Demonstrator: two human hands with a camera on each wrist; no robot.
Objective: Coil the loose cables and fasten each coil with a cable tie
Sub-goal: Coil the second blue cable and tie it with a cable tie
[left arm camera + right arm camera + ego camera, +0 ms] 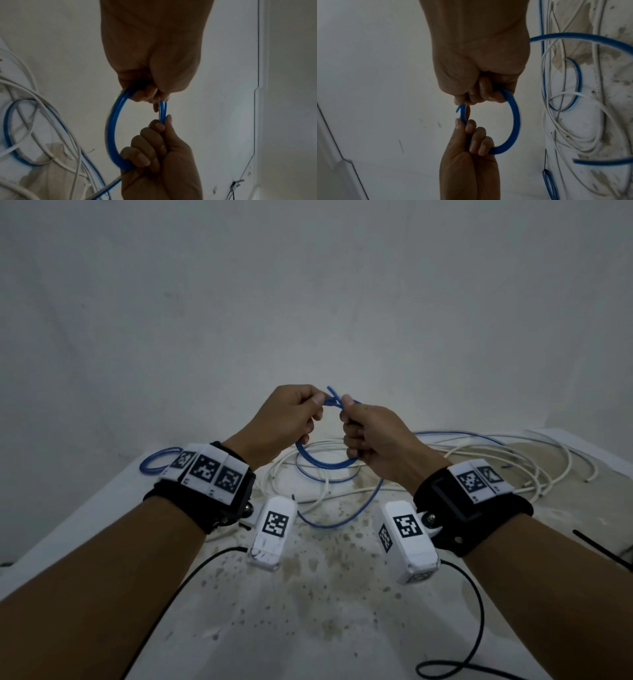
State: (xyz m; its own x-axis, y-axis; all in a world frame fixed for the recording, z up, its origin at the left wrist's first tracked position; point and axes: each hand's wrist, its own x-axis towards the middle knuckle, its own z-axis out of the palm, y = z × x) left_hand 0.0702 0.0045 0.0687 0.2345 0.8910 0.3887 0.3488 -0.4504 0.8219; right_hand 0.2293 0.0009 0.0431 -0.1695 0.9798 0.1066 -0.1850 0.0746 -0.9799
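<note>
A blue cable coil (322, 465) is held in the air above the table, between both hands. My left hand (317, 405) grips the coil's left side, thumb and fingers curled round its strands. My right hand (346, 410) grips the right side, and two short blue ends stick up between the hands. In the left wrist view the coil (111, 128) arcs from my left hand (154, 97) down to my right hand (154, 148). In the right wrist view the coil (516, 121) joins the right hand (479, 94) and the left hand (471, 135). The cable's loose tail (342, 518) trails onto the table.
Loose white cables (479, 460) lie tangled at the back right of the stained white table (308, 611). A small blue coil (154, 463) lies at the table's left edge. A black cable tie (599, 549) lies at the right. Black camera leads (476, 628) hang near me.
</note>
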